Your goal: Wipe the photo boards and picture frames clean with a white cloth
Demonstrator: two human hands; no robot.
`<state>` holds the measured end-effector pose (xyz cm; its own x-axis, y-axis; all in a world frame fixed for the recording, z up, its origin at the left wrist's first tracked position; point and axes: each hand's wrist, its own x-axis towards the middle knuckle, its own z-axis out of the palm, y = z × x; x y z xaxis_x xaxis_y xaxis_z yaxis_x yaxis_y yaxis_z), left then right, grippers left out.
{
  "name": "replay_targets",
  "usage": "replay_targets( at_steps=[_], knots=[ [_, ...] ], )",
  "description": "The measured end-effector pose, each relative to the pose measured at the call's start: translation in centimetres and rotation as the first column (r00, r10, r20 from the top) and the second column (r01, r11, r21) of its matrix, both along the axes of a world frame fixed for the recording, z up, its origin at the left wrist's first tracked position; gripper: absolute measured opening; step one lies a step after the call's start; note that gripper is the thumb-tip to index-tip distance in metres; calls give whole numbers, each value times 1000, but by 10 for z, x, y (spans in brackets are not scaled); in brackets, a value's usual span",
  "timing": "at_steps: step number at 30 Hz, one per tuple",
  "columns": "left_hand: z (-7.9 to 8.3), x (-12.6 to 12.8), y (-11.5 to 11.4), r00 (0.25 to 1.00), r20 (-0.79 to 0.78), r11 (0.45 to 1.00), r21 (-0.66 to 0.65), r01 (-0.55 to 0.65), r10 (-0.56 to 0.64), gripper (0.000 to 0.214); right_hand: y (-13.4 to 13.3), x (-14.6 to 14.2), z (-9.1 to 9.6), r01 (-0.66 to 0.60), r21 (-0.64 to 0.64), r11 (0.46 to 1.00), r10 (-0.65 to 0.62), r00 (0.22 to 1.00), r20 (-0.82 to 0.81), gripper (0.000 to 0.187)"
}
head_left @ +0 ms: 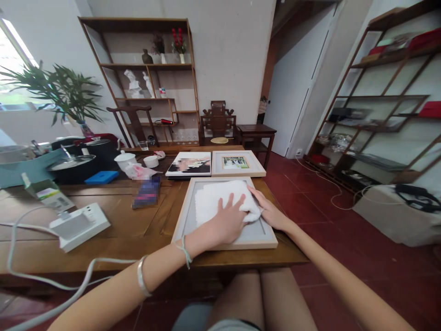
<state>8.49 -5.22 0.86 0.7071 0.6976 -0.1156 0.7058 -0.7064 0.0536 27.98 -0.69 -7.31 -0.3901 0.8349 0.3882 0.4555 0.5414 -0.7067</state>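
Note:
A light wood picture frame [227,246] with a grey inner board lies flat near the table's front right corner. Over much of it spreads a white cloth [206,202], bunched up on its right side. My left hand [229,218] lies on the cloth with its fingers spread, pressing it against the frame. At the frame's right edge is my right hand [272,214], gripping the side, with its fingers reaching forward beside the bunched cloth. Just behind are a second wooden frame [257,170] holding a small outdoor photo and a white-edged photo panel [189,172].
Left on the wooden table [168,216] are a white power strip [81,225] with cables, a small open box [48,193], a blue box [101,177], a black pot [74,168] and a white lidded cup [124,161]. A chair [217,124] stands beyond the table.

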Motion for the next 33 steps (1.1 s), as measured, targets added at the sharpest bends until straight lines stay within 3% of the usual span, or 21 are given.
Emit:
replay_targets(
  at_steps=[6,10,14,19,21,23,27,33],
  knots=[
    [14,-31,-24,994,-68,996,-37,84,-86,33,2,1,-1,-5,28,1000,5,1000,28,70],
    [14,-43,-28,996,-87,999,28,27,-24,33,0,0,0,-11,42,999,10,999,35,72],
    [0,-51,-3,988,-109,977,193,-87,110,34,-1,-1,2,-7,29,1000,6,999,53,73],
    [-18,-68,44,981,45,892,409,-192,190,34,-1,0,4,-14,17,1000,13,998,67,71],
    [-18,-72,55,975,78,878,424,-222,209,38,-1,0,3,-21,21,1000,19,998,64,71],
    [-15,-73,57,978,47,901,382,-205,203,38,0,0,3,-22,21,1000,20,998,63,70],
    [-2,-66,33,979,-89,963,219,-159,182,54,0,-1,4,-11,3,1000,10,997,81,70],
    [25,-64,-35,984,-146,994,-33,-104,98,57,-2,-2,5,-10,18,1000,9,997,73,70]
  ],
)
